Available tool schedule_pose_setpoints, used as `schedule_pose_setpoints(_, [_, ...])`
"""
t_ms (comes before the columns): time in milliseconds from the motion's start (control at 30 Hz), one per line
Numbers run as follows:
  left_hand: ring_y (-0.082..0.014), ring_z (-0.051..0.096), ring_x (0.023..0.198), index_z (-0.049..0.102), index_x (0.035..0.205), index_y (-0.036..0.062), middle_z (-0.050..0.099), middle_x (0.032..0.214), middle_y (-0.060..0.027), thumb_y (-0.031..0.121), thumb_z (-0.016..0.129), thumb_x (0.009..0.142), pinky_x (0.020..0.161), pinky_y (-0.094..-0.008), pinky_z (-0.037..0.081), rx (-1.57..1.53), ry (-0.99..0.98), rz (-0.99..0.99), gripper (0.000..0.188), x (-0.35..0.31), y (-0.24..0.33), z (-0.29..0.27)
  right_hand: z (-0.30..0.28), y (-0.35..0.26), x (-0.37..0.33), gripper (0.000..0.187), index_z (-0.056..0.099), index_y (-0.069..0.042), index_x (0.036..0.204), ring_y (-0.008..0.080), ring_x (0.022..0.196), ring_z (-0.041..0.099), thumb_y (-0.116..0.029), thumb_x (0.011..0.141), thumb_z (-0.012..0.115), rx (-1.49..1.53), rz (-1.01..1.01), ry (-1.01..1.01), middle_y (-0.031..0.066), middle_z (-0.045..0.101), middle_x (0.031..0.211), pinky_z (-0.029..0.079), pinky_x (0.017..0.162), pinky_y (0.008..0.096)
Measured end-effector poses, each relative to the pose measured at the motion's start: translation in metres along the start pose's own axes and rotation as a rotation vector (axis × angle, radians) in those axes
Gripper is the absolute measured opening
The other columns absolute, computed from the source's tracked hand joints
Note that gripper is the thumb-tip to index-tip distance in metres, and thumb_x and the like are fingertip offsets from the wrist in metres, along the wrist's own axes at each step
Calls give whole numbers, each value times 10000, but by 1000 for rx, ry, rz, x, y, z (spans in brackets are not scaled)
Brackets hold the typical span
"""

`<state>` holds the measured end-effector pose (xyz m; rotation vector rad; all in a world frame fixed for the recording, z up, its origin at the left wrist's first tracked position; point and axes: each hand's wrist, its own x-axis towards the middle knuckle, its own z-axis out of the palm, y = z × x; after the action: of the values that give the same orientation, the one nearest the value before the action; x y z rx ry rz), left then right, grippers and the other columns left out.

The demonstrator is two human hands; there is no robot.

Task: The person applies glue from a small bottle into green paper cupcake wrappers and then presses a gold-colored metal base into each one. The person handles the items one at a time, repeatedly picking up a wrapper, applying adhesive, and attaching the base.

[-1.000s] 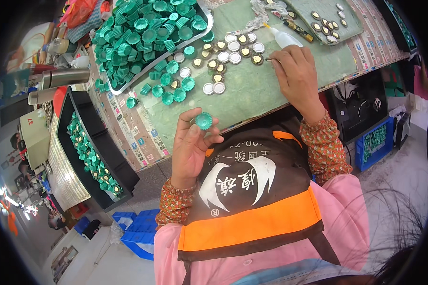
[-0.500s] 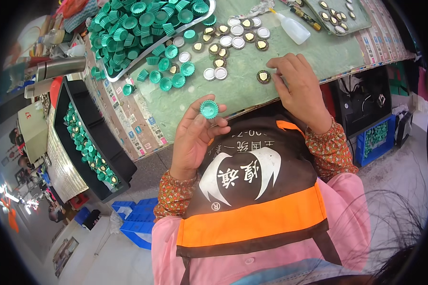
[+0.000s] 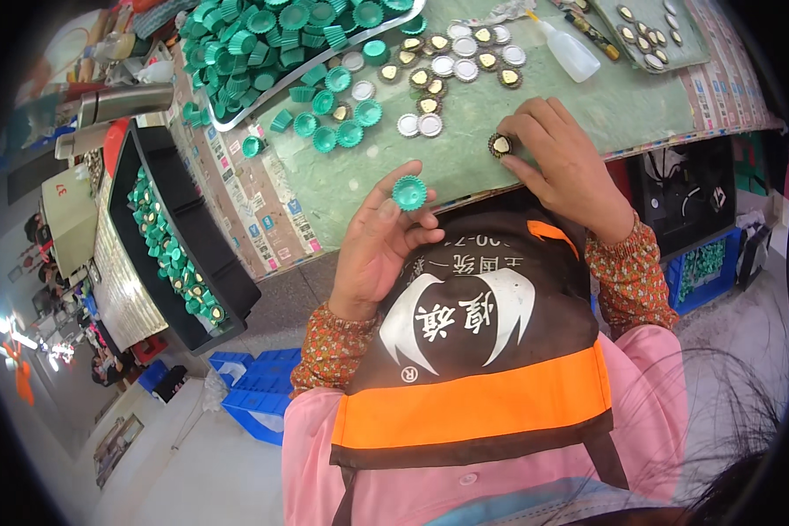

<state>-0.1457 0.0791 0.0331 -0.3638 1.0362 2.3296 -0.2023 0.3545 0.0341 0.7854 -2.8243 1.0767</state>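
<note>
Cup: green, fluted [image 3: 409, 193], held above the bench's near edge, its hollow side toward the camera.
Left hand: thumb and fingers grip the cup [image 3: 381, 232]; the fingertips behind it are hidden.
Disc: dark-rimmed with a pale yellow centre [image 3: 501, 145], at the right fingertips; whether lifted clear of the bench cannot be told.
Right hand: thumb and forefinger closed on the disc's edge [image 3: 565, 162]; the remaining fingers curl over, partly concealed.
Bench: green-topped [image 3: 320, 197], patterned border at left and right.
White discs: grouped [image 3: 443, 66] among more dark discs [image 3: 421, 79], some touching; faces too small to read.
Loose cups: several [image 3: 350, 133], beside the tray.
Tray: clear-rimmed [image 3: 317, 72], heaped with green cups, cut off by the upper edge.
Bottle: white, yellow-tipped [image 3: 572, 54], lying beyond the right hand.
Bin: black [image 3: 228, 302], left of the bench, containing cups; those deeper down are hidden.
Crate: blue [image 3: 706, 279], lower right, partly obscured.
</note>
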Motion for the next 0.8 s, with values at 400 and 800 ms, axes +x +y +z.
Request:
schedule_pose_setpoints(400, [-200,640,1062,383,1483,32,598,1268,-130,167,568,1021,917,-364,594,-77,-9,-17,517,-4,-10,-8,29,-66,6,318,569,-11,1102,362,875,553,-62,819,706,288,-47,134,154,557,953,475,768,442])
schedule_pose_setpoints(800, [-215,624,1186,383,1487,22,570,1342,-129,100,541,1019,964,-373,581,67,71,-12,500,-8,-13,5,48,-75,-1,287,565,3,1096,362,867,564,-73,843,677,325,21,85,164,540,928,483,744,446])
